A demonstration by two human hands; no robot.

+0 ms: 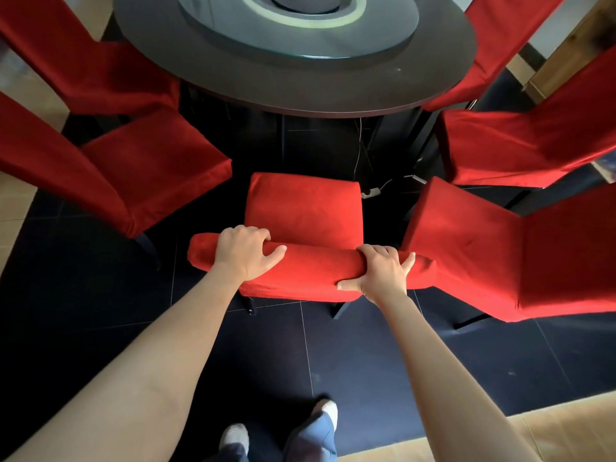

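White shoes (235,435) on dark floor tiles (366,361), nearest. Both arms out straight. Left hand (246,252) wrapped over the top rail of the red-covered chair (305,208): fingers curled over the far side, thumb on the near face. Right hand (380,269) grips the same rail near its right end, thumb along the near face. Seat sits just beyond the hands, short of the table. Right neighbour chair (500,255) just right of the right hand; touching the rail end or not, hard to tell. Left neighbour chair (150,168) left of the left hand, apart. White power strip (370,192) on the floor past the seat. Round dark table (300,95) beyond, glass turntable (383,38) on it.
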